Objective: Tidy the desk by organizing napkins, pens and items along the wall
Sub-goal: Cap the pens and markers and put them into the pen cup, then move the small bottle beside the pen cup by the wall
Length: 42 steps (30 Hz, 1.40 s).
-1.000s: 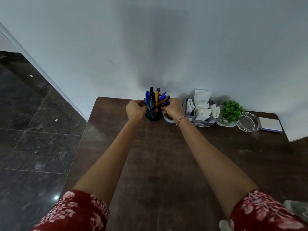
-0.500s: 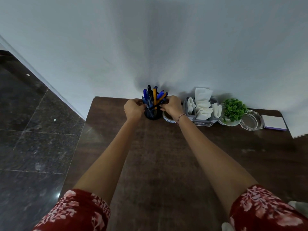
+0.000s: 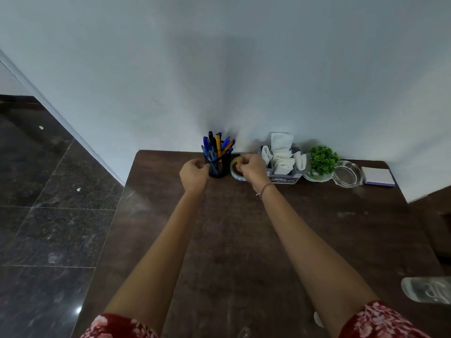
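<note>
Reaching toward the wall, 2 bare arms stretch across the dark wooden desk [image 3: 244, 240]. The left hand [image 3: 194, 175] is just beside the left side of the black mesh pen holder [image 3: 219, 167], its fingers curled; I cannot tell whether they touch or grip the mesh. The holder stands upright close to the wall, filled with blue, black and orange pens [image 3: 218, 145] that fan out above its rim. The right hand [image 3: 252, 167] is over a small round white dish [image 3: 236, 172] just to the right of the holder. Its fingers are curled too, and a bit of yellow shows at the fingertips, but whether they pinch anything I cannot tell. A red thread bracelet [image 3: 264, 189] circles that wrist.

Further right along the wall stands a row of things:
- A grey napkin caddy [image 3: 284, 178] stuffed with white napkins [image 3: 281, 152].
- A small green plant [image 3: 323, 158] in a white pot.
- A clear glass ashtray [image 3: 347, 176].
- A white notepad [image 3: 378, 176] with a purple edge.

A clear plastic item [image 3: 427, 292] lies at the desk's near right edge.
</note>
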{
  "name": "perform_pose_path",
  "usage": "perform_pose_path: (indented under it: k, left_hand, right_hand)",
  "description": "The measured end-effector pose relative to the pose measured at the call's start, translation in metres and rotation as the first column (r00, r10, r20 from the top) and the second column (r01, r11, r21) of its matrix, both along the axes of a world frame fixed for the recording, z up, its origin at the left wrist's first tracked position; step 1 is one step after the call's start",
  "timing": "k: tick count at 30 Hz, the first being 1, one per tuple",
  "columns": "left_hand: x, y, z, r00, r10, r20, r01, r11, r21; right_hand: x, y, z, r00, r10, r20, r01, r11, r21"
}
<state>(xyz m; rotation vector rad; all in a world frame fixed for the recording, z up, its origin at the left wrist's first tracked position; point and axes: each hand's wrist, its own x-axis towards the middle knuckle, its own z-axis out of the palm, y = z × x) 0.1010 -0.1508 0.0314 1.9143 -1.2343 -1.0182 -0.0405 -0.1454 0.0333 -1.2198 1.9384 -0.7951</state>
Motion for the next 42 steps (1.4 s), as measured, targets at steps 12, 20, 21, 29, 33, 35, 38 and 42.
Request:
perform_pose_path:
  k: [12, 20, 21, 29, 33, 35, 38, 42]
  left_hand:
    - [-0.032, 0.104, 0.032, 0.993, -0.110, -0.038, 0.108, 0.992, -0.065]
    - [-0.053, 0.174, 0.027, 0.978, -0.179, -0.103, 0.181, 0.984, 0.005]
    - [-0.057, 0.183, 0.027, 0.976, -0.188, -0.108, 0.191, 0.981, 0.018]
    - [-0.083, 0.243, 0.022, 0.959, -0.279, -0.055, 0.282, 0.958, 0.052]
    - [-0.076, 0.268, 0.020, 0.955, -0.277, 0.106, 0.277, 0.961, 0.018]
    - [-0.066, 0.277, 0.019, 0.958, -0.234, 0.169, 0.236, 0.972, 0.006]
    - [-0.049, 0.287, 0.019, 0.951, -0.186, 0.245, 0.192, 0.981, 0.000]
    - [-0.025, 0.299, 0.015, 0.939, -0.098, 0.329, 0.096, 0.995, 0.021]
  right_hand:
    - [-0.021, 0.108, 0.027, 1.000, -0.002, 0.031, 0.006, 0.995, -0.103]
    - [-0.040, 0.182, 0.030, 0.998, 0.002, 0.068, 0.004, 0.996, -0.088]
    - [-0.043, 0.191, 0.030, 0.998, 0.003, 0.066, 0.003, 0.996, -0.086]
    - [-0.070, 0.249, 0.021, 0.999, 0.015, 0.034, -0.012, 0.998, -0.068]
    - [-0.069, 0.271, 0.010, 0.997, 0.059, 0.043, -0.057, 0.998, -0.036]
    - [-0.060, 0.280, 0.004, 0.992, 0.111, 0.059, -0.111, 0.994, -0.002]
    - [-0.043, 0.291, -0.003, 0.973, 0.228, 0.036, -0.229, 0.972, 0.046]
    - [-0.023, 0.299, -0.009, 0.893, 0.448, -0.040, -0.443, 0.891, 0.095]
